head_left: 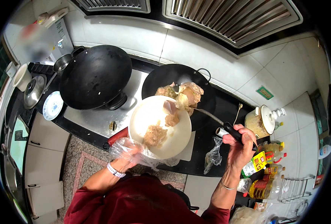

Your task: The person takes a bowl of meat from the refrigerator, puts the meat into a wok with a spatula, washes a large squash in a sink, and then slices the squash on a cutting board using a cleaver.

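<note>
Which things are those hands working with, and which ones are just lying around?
In the job:
white plate in the left hand
black-handled tool in the right hand
pale food pieces
wok behind the plate

Just lying about:
other wok
lidded pot
blue-patterned plate
metal lid

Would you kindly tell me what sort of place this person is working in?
It is a kitchen, quite possibly a home one, judging by the right wok, the metal-slatted hood on the far side and the lidded pot at the right.
</note>
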The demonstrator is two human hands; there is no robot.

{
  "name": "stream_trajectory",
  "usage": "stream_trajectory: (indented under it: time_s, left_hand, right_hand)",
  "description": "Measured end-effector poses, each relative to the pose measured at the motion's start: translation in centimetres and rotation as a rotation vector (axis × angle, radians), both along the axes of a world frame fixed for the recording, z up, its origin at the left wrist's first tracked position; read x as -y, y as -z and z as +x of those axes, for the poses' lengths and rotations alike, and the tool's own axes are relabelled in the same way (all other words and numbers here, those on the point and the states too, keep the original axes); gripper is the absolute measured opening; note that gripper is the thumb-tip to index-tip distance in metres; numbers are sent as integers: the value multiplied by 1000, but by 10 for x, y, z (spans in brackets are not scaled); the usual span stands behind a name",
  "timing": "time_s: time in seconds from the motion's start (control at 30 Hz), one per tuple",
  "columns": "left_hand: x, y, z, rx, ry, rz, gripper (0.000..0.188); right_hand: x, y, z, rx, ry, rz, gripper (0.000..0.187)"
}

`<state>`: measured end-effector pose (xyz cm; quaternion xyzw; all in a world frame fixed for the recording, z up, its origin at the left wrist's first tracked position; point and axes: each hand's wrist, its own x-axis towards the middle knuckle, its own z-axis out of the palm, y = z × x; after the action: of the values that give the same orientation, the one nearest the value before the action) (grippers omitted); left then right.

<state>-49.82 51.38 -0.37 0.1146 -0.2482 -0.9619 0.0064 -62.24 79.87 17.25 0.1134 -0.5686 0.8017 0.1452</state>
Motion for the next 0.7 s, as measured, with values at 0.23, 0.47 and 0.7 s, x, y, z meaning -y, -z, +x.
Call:
stream_trajectory:
  time_s: [0.23, 0.47, 0.7]
  left_hand:
    - [5, 1, 1, -20, 28, 67, 43]
    - [9, -11, -2, -21, 35, 53, 43]
    - [17, -4, -4, -61, 11, 77, 44]
  right_hand:
    - [1, 3, -4, 52, -9, 36, 22]
    - [3, 1, -8, 44, -28, 43, 21]
    - [5, 1, -12, 57, -44, 69, 20]
